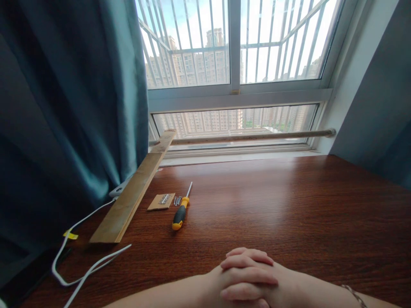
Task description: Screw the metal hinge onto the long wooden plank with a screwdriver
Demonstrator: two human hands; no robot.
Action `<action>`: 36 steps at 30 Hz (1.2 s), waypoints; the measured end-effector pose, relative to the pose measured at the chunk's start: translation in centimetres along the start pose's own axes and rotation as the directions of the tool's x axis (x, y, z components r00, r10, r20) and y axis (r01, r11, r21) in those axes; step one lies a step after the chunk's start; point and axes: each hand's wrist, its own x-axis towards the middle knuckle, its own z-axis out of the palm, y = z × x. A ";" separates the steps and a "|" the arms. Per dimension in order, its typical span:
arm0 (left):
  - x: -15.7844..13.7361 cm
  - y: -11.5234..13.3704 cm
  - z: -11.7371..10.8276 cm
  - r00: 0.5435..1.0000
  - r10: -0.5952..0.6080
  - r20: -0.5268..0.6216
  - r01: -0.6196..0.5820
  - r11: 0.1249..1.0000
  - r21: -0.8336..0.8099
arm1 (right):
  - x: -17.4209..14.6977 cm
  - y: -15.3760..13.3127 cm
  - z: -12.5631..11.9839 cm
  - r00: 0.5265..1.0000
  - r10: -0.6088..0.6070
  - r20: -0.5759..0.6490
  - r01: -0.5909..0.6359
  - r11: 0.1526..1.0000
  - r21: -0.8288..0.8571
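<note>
At the bottom of the view, my left hand and my right hand are clasped, their fingers folded over each other. No tool is visible in them, though the palms are hidden. Ahead of them to the left, a screwdriver with a black and yellow handle lies with its shaft pointing away. Several small screws lie beside it. Left of these, a cardboard piece carries a small silvery metal part, too small to make out fully. A long wooden board slants towards the window.
These things lie on a dark reddish-brown wooden table. A white cable loops at the left, near a white device partly behind the board. A blue curtain hangs at the left. A horizontal rail crosses the window.
</note>
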 end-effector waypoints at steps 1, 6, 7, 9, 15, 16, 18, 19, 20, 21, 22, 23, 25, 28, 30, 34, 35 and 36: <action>0.0 -0.3 0.2 1.000 0.022 -0.009 -0.022 1.000 -0.008 | -0.1 0.1 0.1 1.000 0.001 0.003 -0.001 0.999 -0.039; -0.1 -1.7 -0.6 0.967 0.215 0.136 -0.203 0.975 -0.096 | -0.4 1.0 1.4 0.997 0.070 -0.015 -0.071 0.966 -0.250; -0.1 -1.8 -0.8 0.962 0.228 0.153 -0.212 0.971 -0.110 | -0.3 1.1 1.8 0.995 0.095 -0.040 -0.103 0.946 -0.307; 0.0 -1.8 -1.2 0.963 0.219 0.154 -0.201 0.972 -0.124 | -0.3 1.3 2.3 0.988 0.129 -0.090 -0.155 0.904 -0.398; 0.3 -1.3 -0.9 0.985 0.108 0.131 -0.094 0.989 -0.111 | -0.1 0.6 1.0 0.999 0.033 -0.035 -0.036 0.995 -0.088; 0.3 -1.3 -0.7 0.988 0.098 0.117 -0.085 0.990 -0.110 | 0.0 0.4 0.6 0.999 0.017 -0.034 -0.018 1.000 -0.017; 0.0 -1.2 -0.4 0.995 0.081 0.065 -0.074 0.991 -0.107 | 0.1 0.0 0.0 0.999 0.007 -0.045 -0.005 0.998 0.055; -0.1 -1.0 -0.1 0.997 0.066 0.028 -0.063 0.993 -0.103 | 0.2 -0.1 -0.1 0.999 0.007 -0.048 -0.003 0.996 0.088; -0.3 -0.6 0.2 0.999 0.044 -0.014 -0.046 0.994 -0.097 | 0.4 -0.2 -0.3 0.999 0.006 -0.047 -0.001 0.994 0.111; -0.4 -0.2 0.7 0.998 0.018 -0.060 -0.023 0.996 -0.090 | 0.5 -0.4 -0.4 0.999 0.001 -0.043 0.004 0.993 0.122; -0.6 0.5 1.3 0.994 -0.014 -0.111 0.005 0.997 -0.081 | 0.5 -0.5 -0.5 0.999 -0.003 -0.039 0.009 0.991 0.136; -0.8 1.3 2.0 0.985 -0.047 -0.166 0.036 0.997 -0.070 | 0.6 -0.5 -0.6 0.999 -0.008 -0.036 0.013 0.989 0.147; -1.0 3.0 3.5 0.948 -0.111 -0.298 0.106 0.994 -0.035 | 0.6 -0.8 -0.8 0.999 -0.013 -0.034 0.018 0.988 0.153; -1.1 4.9 5.3 0.843 -0.170 -0.510 0.218 0.975 0.035 | 0.6 -1.3 -1.6 1.000 -0.016 -0.027 0.020 0.988 0.151; -1.2 5.2 5.8 0.814 -0.142 -0.563 0.218 0.974 0.070 | 0.7 -1.6 -2.1 0.999 -0.018 -0.035 0.023 0.989 0.149; -1.2 4.4 6.3 0.815 -0.038 -0.578 0.110 0.990 0.091 | 0.9 -1.9 -2.3 0.997 -0.020 -0.076 0.031 0.988 0.154; -1.1 4.3 6.6 0.791 -0.025 -0.611 0.102 0.990 0.093 | 1.0 -1.8 -2.2 0.997 -0.018 -0.080 0.030 0.987 0.156; -1.0 4.3 7.0 0.746 -0.022 -0.666 0.105 0.991 0.084 | 1.0 -1.8 -2.0 0.996 -0.014 -0.082 0.027 0.987 0.158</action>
